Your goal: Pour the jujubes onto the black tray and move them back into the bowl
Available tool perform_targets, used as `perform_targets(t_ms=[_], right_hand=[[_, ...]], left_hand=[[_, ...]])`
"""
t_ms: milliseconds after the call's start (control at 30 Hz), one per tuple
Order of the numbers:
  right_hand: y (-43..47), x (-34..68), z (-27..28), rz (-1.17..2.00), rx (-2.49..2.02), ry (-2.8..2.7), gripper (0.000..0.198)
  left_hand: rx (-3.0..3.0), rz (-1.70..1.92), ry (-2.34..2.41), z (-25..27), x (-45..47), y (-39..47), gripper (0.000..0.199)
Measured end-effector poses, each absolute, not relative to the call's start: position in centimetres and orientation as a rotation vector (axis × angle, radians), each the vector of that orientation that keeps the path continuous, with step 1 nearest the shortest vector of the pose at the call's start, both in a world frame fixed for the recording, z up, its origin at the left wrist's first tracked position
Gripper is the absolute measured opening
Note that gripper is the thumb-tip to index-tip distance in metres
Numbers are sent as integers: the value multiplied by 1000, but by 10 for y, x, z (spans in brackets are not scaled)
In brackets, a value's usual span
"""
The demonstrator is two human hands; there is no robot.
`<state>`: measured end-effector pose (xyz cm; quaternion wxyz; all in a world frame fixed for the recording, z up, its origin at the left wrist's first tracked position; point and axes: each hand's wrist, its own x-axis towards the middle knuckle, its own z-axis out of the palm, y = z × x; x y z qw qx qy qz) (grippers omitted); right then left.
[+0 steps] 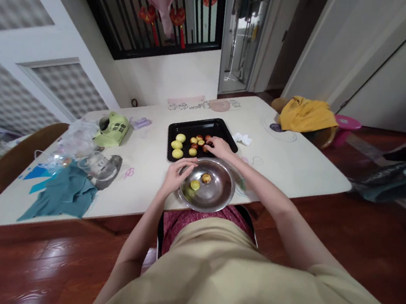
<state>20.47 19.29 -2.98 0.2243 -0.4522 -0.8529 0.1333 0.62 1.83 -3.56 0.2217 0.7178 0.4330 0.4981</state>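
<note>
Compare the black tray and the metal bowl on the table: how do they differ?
The black tray is rectangular, flat and dark; the metal bowl is round, deeper and shiny. The tray holds many small fruits, the bowl only two. The right hand reaches into the tray; the left hand touches the bowl's rim. Both rest on the white table.

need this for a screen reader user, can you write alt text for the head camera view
A person's right hand reaches among small yellow and reddish round fruits on a black rectangular baking tray, while the left hand rests on the rim of a round shiny metal bowl holding two more. Both sit on a white table.
</note>
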Motion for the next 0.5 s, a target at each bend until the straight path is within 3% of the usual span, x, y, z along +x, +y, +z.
perform_targets(t_ms=[400, 500], right_hand=[[99, 331, -22, 389, -930, -2026, 24], [57, 369, -18, 577, -991, -2010, 38]], left_hand=[[1928, 1402, 1146, -39, 6, 18, 35], [1903, 1424, 1157, -41, 6, 19, 34]])
